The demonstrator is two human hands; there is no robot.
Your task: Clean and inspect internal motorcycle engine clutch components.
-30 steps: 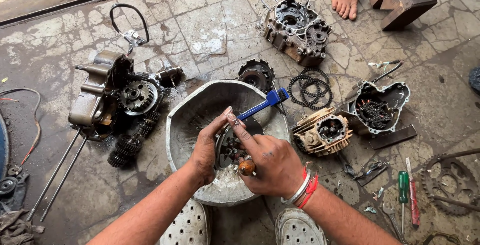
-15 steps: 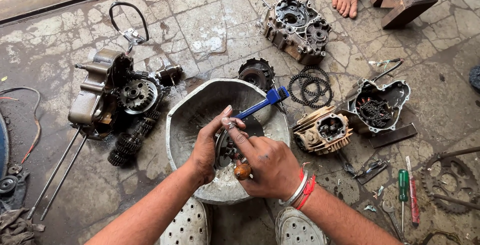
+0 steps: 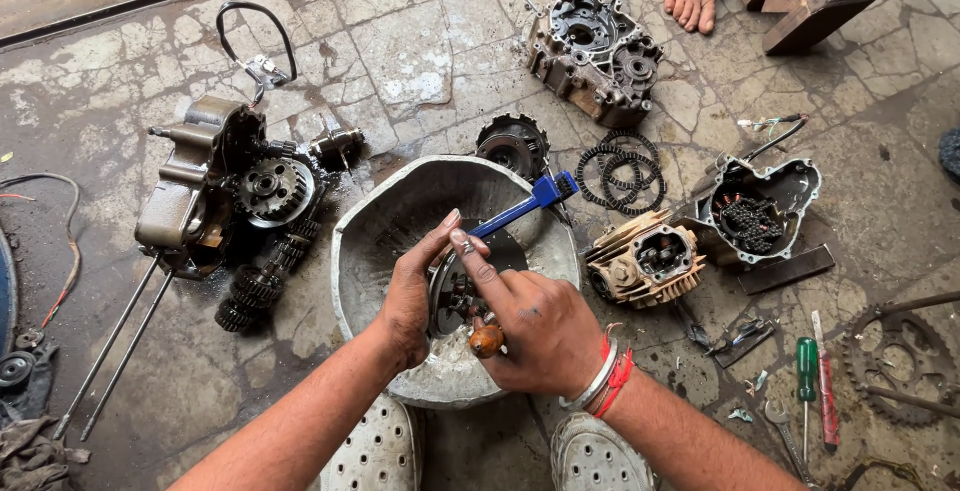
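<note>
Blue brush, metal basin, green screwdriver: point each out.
Blue brush (image 3: 520,208), head view, on its handle.
Metal basin (image 3: 352,281), head view, on its left wall.
Green screwdriver (image 3: 806,369), head view, on its green grip.

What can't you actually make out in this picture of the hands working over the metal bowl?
- Head view: the round part in the metal basin is mostly hidden by the left hand and right hand.
- The tool with the wooden handle: its tip is hidden by the fingers.
- The sprocket is cut off by the right edge.
</note>
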